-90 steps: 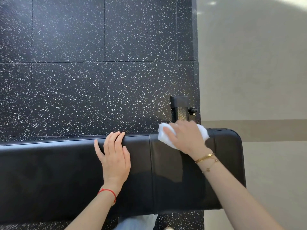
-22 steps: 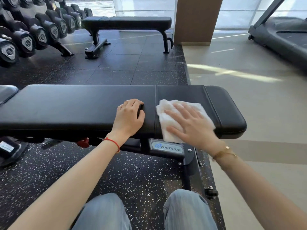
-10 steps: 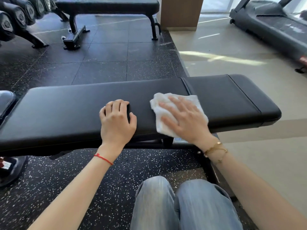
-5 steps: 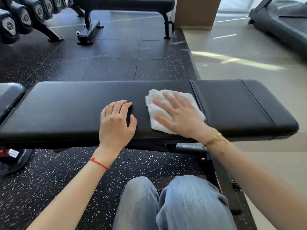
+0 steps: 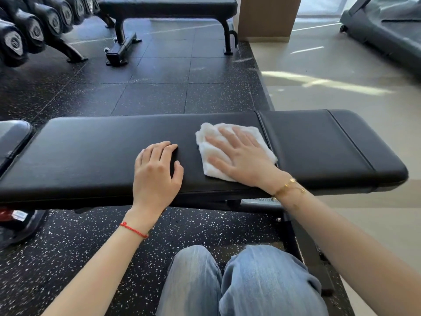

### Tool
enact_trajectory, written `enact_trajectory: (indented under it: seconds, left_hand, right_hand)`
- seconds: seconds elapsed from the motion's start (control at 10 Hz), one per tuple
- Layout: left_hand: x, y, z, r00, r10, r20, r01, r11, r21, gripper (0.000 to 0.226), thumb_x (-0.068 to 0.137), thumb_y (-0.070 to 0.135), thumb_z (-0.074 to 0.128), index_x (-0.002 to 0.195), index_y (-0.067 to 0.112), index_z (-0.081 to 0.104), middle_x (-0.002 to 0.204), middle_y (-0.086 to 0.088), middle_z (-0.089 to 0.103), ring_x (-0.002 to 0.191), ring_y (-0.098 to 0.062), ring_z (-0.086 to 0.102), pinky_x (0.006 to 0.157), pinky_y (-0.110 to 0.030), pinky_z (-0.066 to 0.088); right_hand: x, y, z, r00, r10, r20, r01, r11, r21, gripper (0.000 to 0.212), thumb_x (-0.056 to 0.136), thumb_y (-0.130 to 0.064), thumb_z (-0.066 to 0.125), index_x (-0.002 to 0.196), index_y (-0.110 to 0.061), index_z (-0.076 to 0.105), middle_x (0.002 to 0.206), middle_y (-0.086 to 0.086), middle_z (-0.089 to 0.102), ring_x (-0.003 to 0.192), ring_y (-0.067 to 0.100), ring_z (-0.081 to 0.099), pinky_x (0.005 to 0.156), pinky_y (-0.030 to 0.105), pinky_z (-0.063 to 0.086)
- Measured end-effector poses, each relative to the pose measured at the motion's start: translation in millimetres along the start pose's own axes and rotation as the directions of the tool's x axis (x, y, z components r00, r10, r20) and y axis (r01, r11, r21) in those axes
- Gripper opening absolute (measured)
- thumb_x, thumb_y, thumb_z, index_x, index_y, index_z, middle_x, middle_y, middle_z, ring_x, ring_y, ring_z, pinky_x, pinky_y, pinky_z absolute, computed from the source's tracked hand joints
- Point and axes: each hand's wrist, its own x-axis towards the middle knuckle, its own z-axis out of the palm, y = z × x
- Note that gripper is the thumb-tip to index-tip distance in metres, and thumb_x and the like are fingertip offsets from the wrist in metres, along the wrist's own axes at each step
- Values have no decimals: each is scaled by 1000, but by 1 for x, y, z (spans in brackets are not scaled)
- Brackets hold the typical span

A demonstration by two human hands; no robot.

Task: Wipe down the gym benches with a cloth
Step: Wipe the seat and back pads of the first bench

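The right hand lay flat at centre frame, fingers spread and straight, its grip open, pressing a folded white cloth onto the black padded surface. The left hand rested palm-down just left of the cloth, fingers relaxed, holding nothing. A label beneath the pad at lower right was too hidden to read. A second bench stood at upper centre, dumbbells at upper left, a treadmill at upper right.
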Motion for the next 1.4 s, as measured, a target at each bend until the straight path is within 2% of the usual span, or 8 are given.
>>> enact_trajectory:
  seconds: [0.2,0.3,0.5,0.8,0.9,1.1,1.2,1.4]
  left_hand:
    - [0,0,1,1000,-5,-2,5,1000,-4,47,93,33,39,129,13,61,132,-5,61,125,-27,51,110,-48,39]
    - [0,1,1,1000,-6,-2,6,1000,-1,47,93,33,39,128,13,61,132,-6,61,125,-27,52,110,-48,39]
    - [0,0,0,1000,0,2,0,1000,-17,46,93,33,39,128,12,61,132,-6,61,125,-27,52,110,-48,39]
    - [-1,1,0,1000,0,-9,0,1000,-24,47,93,33,39,127,12,62,131,-7,62,124,-28,53,110,-48,40]
    - [-1,-1,0,1000,6,-9,-7,1000,-20,47,93,33,39,128,12,62,131,-7,62,125,-27,53,110,-48,39]
    - [2,3,1,1000,-8,13,8,1000,-20,51,91,33,37,126,8,63,129,-11,62,124,-31,53,110,-50,39]
    - [3,6,1,1000,-16,8,16,999,-47,49,92,33,38,126,8,63,128,-10,63,124,-31,52,110,-50,38]
    - [4,23,2,1000,-6,6,7,995,-97,46,92,33,40,125,12,65,128,-7,64,125,-28,52,112,-47,35]
  right_hand:
    - [-3,68,-22,943,331,-14,-331,944,7,63,100,-59,26,156,-38,6,164,-3,7,149,25,8,120,42,1]
    - [19,62,-23,938,344,32,-345,938,37,62,100,-59,25,155,-39,7,164,-3,5,150,29,5,121,45,0]
    - [-39,9,-6,998,50,-29,-49,998,29,65,92,-67,12,154,-47,8,163,-10,10,150,23,6,122,45,2]
    - [17,43,-19,959,284,-11,-284,959,11,62,100,-58,24,156,-37,6,163,-4,9,149,25,7,120,42,2]
    - [20,24,-17,975,220,27,-220,975,10,63,100,-59,24,157,-37,8,164,-5,7,150,27,7,121,44,2]
    - [-52,-5,8,985,-8,-174,-4,998,-66,64,95,-68,18,153,-40,27,159,-4,30,145,28,28,117,47,22]
    - [-82,4,18,950,-54,-308,-9,980,-199,64,97,-68,31,150,-32,38,155,2,39,137,30,41,114,45,29]
    - [-99,28,23,876,114,-469,-231,952,-199,67,98,-68,30,146,-25,47,147,7,49,129,33,47,106,47,34]
